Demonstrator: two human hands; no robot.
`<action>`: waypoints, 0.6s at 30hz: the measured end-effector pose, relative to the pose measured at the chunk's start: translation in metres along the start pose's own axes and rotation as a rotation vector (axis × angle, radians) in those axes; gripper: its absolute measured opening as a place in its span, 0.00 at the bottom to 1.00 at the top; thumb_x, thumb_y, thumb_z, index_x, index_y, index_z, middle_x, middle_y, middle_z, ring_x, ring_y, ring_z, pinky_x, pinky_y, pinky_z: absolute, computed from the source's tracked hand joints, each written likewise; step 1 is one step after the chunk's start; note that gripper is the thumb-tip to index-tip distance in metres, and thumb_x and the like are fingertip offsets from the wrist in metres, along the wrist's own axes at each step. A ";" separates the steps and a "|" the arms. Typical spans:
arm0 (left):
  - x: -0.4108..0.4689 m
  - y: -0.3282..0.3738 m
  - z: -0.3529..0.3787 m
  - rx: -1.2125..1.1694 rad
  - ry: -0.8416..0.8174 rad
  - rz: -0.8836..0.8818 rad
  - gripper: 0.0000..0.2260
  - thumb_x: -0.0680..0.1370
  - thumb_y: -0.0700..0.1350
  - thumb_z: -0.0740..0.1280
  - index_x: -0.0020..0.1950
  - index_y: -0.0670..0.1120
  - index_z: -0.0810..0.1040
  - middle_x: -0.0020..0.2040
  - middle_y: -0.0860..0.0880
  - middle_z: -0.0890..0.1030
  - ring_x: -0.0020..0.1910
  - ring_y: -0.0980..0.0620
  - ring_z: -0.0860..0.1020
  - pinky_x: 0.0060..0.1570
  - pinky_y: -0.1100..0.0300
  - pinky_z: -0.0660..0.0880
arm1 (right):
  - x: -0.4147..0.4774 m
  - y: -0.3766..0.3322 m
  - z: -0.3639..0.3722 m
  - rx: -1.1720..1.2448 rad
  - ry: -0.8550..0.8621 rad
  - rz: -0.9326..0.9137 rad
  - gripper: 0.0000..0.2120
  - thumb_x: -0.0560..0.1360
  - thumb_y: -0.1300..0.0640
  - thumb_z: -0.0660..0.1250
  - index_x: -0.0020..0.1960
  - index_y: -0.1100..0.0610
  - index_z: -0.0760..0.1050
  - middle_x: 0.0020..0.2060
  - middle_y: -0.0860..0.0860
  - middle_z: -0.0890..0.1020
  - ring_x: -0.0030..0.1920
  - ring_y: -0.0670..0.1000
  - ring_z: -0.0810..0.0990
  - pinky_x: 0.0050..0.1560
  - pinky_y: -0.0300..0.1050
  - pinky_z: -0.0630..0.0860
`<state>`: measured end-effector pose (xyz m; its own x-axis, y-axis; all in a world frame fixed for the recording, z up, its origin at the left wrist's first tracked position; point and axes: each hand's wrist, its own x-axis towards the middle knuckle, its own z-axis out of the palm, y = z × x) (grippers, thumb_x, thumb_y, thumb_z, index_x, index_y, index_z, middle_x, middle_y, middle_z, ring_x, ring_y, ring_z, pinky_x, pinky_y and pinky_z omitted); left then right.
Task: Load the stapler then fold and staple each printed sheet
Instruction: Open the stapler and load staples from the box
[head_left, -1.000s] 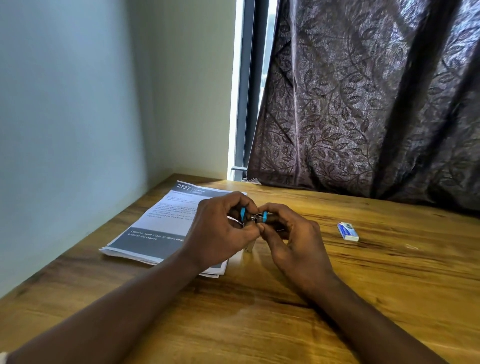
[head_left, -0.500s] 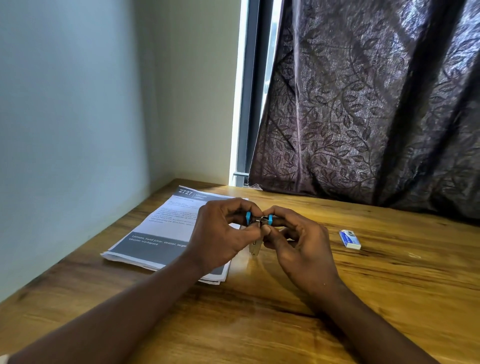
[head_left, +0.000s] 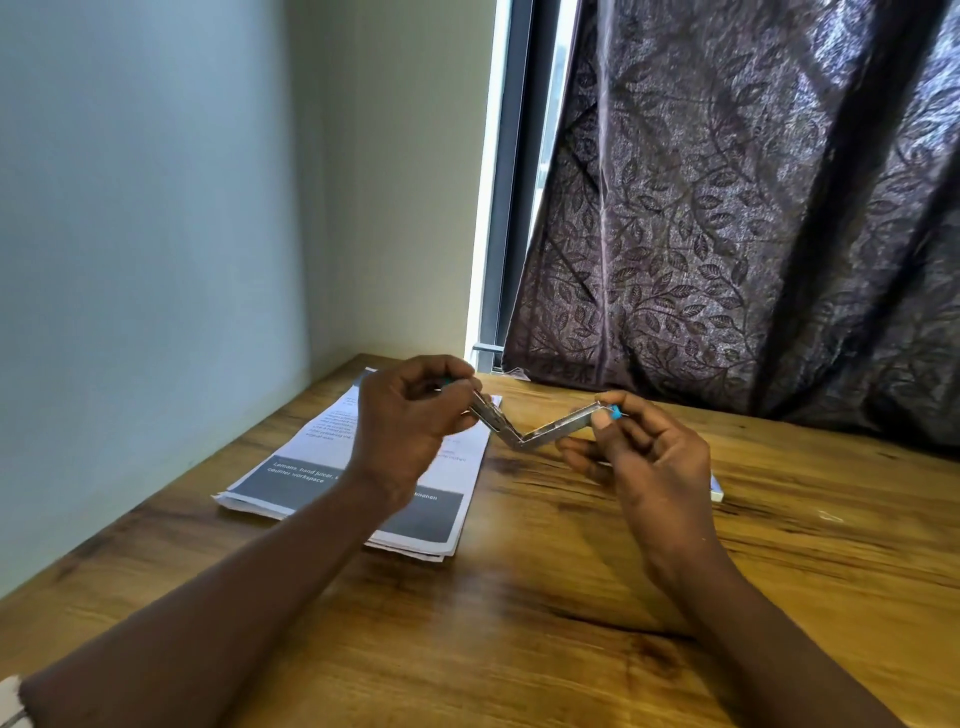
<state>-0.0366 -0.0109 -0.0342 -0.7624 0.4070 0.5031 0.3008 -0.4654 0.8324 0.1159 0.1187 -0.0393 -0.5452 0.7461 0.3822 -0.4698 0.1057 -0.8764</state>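
Note:
A small metal stapler (head_left: 540, 434) with blue end caps is swung wide open into a V above the wooden table (head_left: 519, 623). My left hand (head_left: 410, 415) pinches one arm of it at the upper left. My right hand (head_left: 639, 447) pinches the other arm at its blue tip. The hinge points down between my hands. A stack of printed sheets (head_left: 332, 467) with dark grey header bands lies flat on the table under my left hand. A small white and blue staple box (head_left: 717, 488) lies mostly hidden behind my right hand.
A pale wall runs along the table's left edge. A dark leaf-patterned curtain (head_left: 727, 208) hangs over the back edge, with a strip of window frame (head_left: 498, 208) to its left. Bare wood shows in front of my arms and to the right.
The stapler was held shut between both hands close together. My hands have since moved apart and the stapler has swung open into a V. The view has also tilted up slightly.

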 end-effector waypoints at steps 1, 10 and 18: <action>0.000 0.002 -0.001 -0.047 0.005 -0.026 0.08 0.76 0.32 0.71 0.46 0.45 0.85 0.42 0.45 0.87 0.44 0.46 0.87 0.42 0.54 0.84 | 0.000 -0.003 -0.001 0.033 0.007 0.025 0.07 0.79 0.67 0.67 0.55 0.61 0.78 0.46 0.61 0.86 0.40 0.58 0.88 0.41 0.45 0.85; 0.005 0.000 -0.006 -0.460 0.060 -0.317 0.08 0.79 0.31 0.65 0.49 0.41 0.82 0.44 0.43 0.87 0.43 0.48 0.87 0.42 0.58 0.85 | 0.003 -0.009 -0.005 0.270 0.014 0.279 0.10 0.77 0.73 0.58 0.48 0.61 0.74 0.43 0.63 0.83 0.43 0.63 0.85 0.36 0.45 0.84; -0.005 -0.001 0.002 -0.469 -0.134 -0.408 0.10 0.71 0.34 0.70 0.51 0.40 0.82 0.48 0.39 0.87 0.47 0.42 0.87 0.45 0.54 0.85 | 0.005 -0.016 -0.010 -0.300 -0.335 0.331 0.17 0.77 0.48 0.66 0.55 0.62 0.80 0.44 0.60 0.87 0.30 0.57 0.81 0.28 0.43 0.77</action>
<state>-0.0318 -0.0106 -0.0376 -0.6753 0.7048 0.2172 -0.3046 -0.5347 0.7883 0.1279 0.1267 -0.0260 -0.8438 0.5269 0.1021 -0.0448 0.1205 -0.9917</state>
